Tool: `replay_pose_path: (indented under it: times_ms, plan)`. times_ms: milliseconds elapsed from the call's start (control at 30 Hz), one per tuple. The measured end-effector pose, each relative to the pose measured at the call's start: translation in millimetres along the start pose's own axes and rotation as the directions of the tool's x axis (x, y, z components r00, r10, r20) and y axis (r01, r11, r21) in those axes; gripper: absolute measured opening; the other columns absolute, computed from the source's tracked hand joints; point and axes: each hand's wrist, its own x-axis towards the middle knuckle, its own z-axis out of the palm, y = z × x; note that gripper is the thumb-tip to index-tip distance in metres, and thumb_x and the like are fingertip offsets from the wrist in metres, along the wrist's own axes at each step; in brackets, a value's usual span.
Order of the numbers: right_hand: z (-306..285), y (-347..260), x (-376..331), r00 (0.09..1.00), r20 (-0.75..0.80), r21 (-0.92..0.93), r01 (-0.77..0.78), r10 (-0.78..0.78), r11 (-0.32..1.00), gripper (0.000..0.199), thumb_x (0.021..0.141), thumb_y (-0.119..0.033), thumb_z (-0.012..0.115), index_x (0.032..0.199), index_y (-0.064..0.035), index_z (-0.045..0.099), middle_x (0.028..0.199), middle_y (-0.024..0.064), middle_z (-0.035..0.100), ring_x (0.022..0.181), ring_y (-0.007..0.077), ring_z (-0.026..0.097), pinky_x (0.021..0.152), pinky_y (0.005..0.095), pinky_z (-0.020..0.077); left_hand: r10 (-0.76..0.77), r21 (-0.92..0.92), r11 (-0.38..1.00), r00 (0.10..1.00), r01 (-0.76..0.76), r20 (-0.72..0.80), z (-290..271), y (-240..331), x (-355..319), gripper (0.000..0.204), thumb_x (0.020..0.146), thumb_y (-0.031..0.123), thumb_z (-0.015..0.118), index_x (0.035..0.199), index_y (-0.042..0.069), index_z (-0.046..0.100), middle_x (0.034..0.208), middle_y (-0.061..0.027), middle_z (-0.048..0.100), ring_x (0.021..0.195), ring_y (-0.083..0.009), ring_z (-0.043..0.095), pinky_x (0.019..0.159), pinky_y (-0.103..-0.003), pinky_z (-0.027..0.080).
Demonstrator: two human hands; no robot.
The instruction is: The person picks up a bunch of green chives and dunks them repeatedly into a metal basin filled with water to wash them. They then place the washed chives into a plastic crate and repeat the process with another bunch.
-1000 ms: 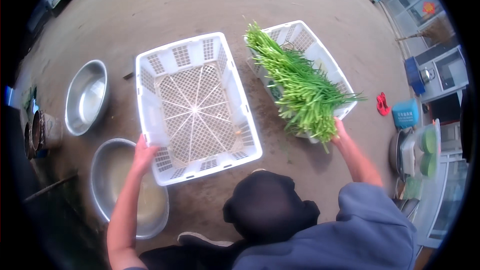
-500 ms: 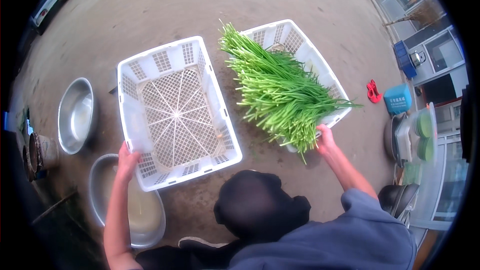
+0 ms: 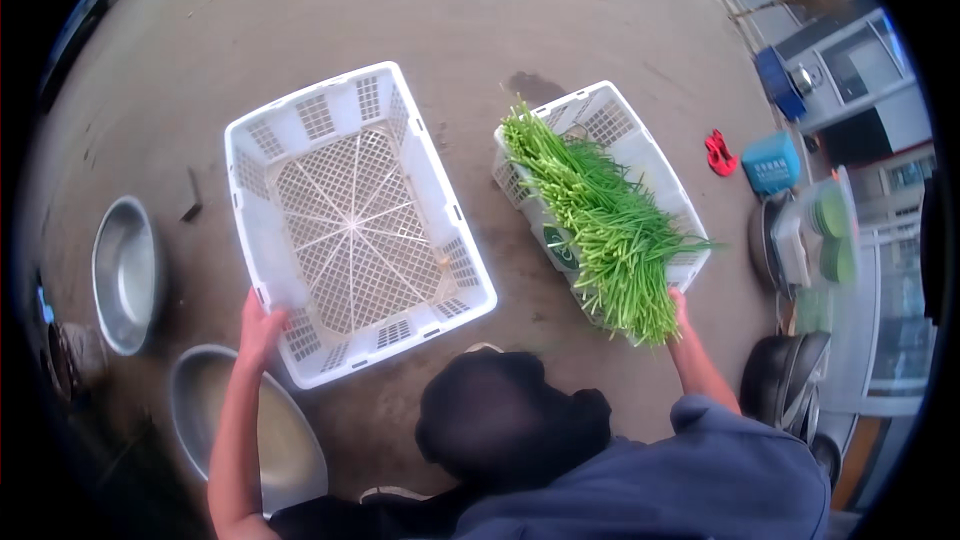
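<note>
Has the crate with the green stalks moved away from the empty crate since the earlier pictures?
Cannot tell. The camera itself moved, so the whole view shifted. The stalk crate sits beside the empty crate with a similar gap, right hand at its near edge.

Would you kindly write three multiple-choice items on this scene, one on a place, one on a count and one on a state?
1. Where do the green stalks lie?
A. in the crate on the person's right
B. in a metal basin
C. on the bare ground

2. How many white crates are in view?
A. one
B. two
C. four

3. What is the state of the left crate?
A. full of greens
B. turned upside down
C. empty, mesh floor showing

Answers:
1 A, the stalks rest across the right crate, by the right hand.
2 B, two crates stand side by side on the ground.
3 C, its whole floor is bare, with the left hand on its near corner.
</note>
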Motion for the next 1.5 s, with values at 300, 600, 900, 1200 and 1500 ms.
replay_pose_path:
  times_ms: [300, 600, 900, 1200, 1500]
  plan:
    - [-70.6, 66.9, -27.8, 0.812, -0.554, -0.089, 0.161, -0.183, 0.983, 0.033, 0.082, -0.019, 0.052, 0.1, 0.0082, 0.061, 0.086, 0.0182, 0.066, 0.07, 0.0278, 0.068, 0.062, 0.0409, 0.0565, 0.074, 0.0, 0.997, 0.994, -0.075, 0.083, -8.3, -9.0, -3.7, 0.043, 0.078, 0.007, 0.058, 0.12, -0.002, 0.048, 0.096, -0.0104, 0.06, 0.076, -0.0155, 0.058, 0.066, -0.03, 0.049]
    - [-61.7, 67.3, -31.7, 0.559, -0.799, -0.195, 0.109, -0.223, 0.975, 0.042, 0.077, -0.017, 0.061, 0.105, 0.0145, 0.061, 0.091, 0.0209, 0.067, 0.076, 0.028, 0.068, 0.063, 0.0391, 0.054, 0.05, -0.025, 0.998, 0.997, -0.049, 0.051, -7.2, -9.2, -10.9, 0.048, 0.076, 0.007, 0.059, 0.122, -0.001, 0.047, 0.102, -0.0105, 0.059, 0.082, -0.016, 0.057, 0.071, -0.029, 0.048]
    - [-118.7, 51.0, -24.5, 0.52, -0.742, -0.491, 0.007, -0.422, 0.871, 0.033, 0.076, -0.014, 0.063, 0.094, 0.0134, 0.065, 0.086, 0.0201, 0.068, 0.076, 0.0283, 0.067, 0.067, 0.0427, 0.0501, 0.08, -0.099, 0.992, 0.997, -0.077, 0.024, -2.1, -16.7, -6.7, 0.049, 0.076, 0.007, 0.058, 0.123, 0.0, 0.048, 0.107, -0.0097, 0.058, 0.087, -0.0159, 0.056, 0.075, -0.03, 0.047]
    - [-123.3, 58.5, -32.8, 0.523, -0.781, -0.326, 0.127, -0.343, 0.937, 0.034, 0.08, -0.016, 0.065, 0.101, 0.0098, 0.063, 0.091, 0.0182, 0.067, 0.079, 0.0301, 0.067, 0.067, 0.043, 0.0515, 0.08, -0.083, 0.993, 0.997, -0.079, 0.01, -4.2, -30.2, -4.3, 0.052, 0.076, 0.006, 0.054, 0.127, -0.001, 0.044, 0.109, -0.0116, 0.057, 0.089, -0.0177, 0.057, 0.076, -0.03, 0.048]
    - [-111.0, 122.1, -108.6, 0.78, -0.615, 0.064, 0.199, -0.119, 0.978, 0.053, 0.098, -0.042, 0.039, 0.115, 0.0058, 0.055, 0.097, 0.0164, 0.065, 0.082, 0.0293, 0.066, 0.071, 0.0415, 0.0559, 0.094, -0.075, 0.993, 0.996, -0.093, 0.006, -9.0, -43.0, -3.1, 0.051, 0.079, 0.006, 0.049, 0.128, -0.003, 0.043, 0.109, -0.0126, 0.056, 0.087, -0.0178, 0.057, 0.074, -0.03, 0.049]
